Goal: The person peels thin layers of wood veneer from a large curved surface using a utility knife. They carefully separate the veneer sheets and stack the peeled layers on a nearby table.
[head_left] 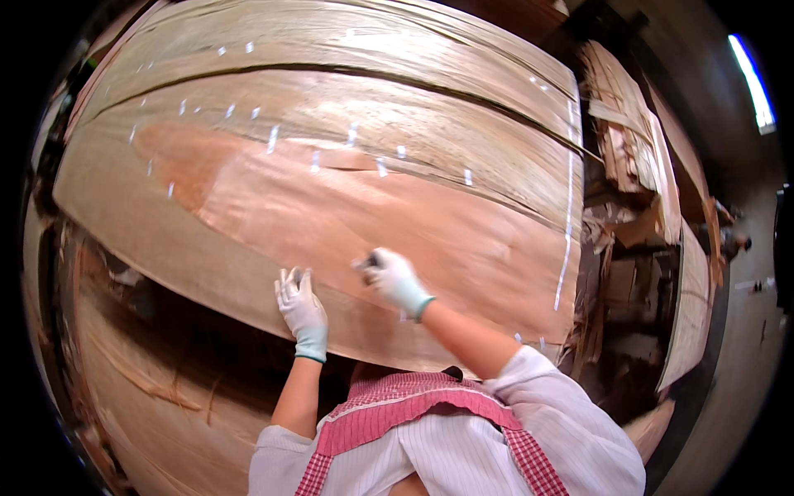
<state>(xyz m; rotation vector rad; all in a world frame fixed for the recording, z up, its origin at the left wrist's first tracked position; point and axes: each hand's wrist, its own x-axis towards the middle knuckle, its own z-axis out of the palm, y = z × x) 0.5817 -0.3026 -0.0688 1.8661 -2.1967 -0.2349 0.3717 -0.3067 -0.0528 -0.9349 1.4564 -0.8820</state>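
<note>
Both my hands wear white gloves with green cuffs. My left hand (301, 310) rests near the close edge of the pale wood veneer sheet (116, 194), its fingers apart and nothing in them. My right hand (397, 279) is closed around a small dark tool (371, 260) with a lighter tip, blurred by motion, so its kind does not show. That tool is over a long reddish veneer piece (289, 202), which lies on the pale sheet. Short white tape strips (272, 139) dot the upper edge of the reddish piece. A long tape strip (569, 215) runs along the right end.
A dark gap (331, 68) crosses the far part of the stack. Torn veneer pieces (633, 149) are piled at the right. More veneer (157, 397) lies lower at the left, below the stack's edge. A distant person (734, 244) is at the far right.
</note>
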